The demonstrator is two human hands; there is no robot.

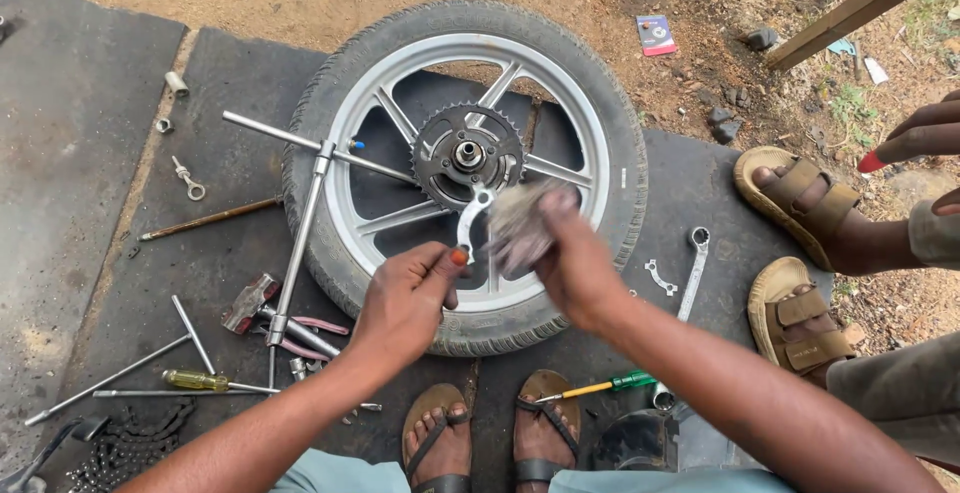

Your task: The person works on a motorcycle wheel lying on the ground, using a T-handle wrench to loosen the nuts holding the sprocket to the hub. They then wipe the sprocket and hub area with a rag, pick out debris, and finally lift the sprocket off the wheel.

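A motorcycle wheel [340, 83] with silver alloy spokes lies flat on a dark rubber mat [120, 103], its black toothed sprocket [440, 158] facing up. My left hand [405, 298] pinches a curved silver metal part [472, 215] just below the sprocket. My right hand [570, 258] grips a grey rag [520, 223], blurred with motion, pressed against that part. Both hands hover over the near side of the rim.
A long T-handle wrench [300, 223] rests across the tyre's left side. Pliers [265, 308], screwdrivers [200, 381], rods and a chain [130, 443] lie at left. A ring spanner [694, 271] lies at right. Another person's sandalled feet [800, 243] and hand [925, 133] are at right.
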